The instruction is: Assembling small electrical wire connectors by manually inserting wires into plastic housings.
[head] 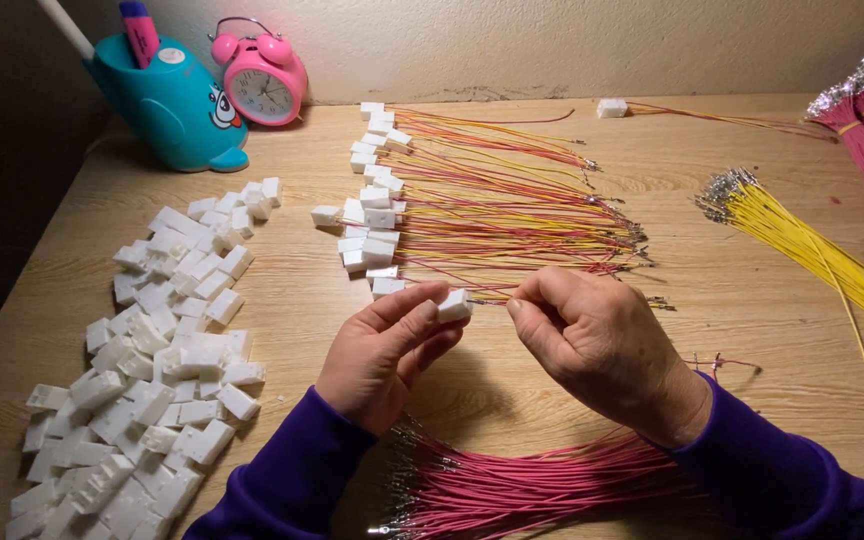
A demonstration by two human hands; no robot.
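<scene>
A small white plastic connector housing (pixel 454 305) is pinched between thumb and fingers of the left hand (pixel 392 350) above the wooden tabletop (pixel 752 330); the right hand (pixel 597 345) is closed narrowly on a thin wire end at the housing, near finished red-and-yellow wired connectors (pixel 482 200)

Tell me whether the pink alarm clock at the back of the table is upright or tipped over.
Upright. The pink alarm clock stands against the wall with both bells on top and its dial facing forward, beside the teal pen holder.
</scene>
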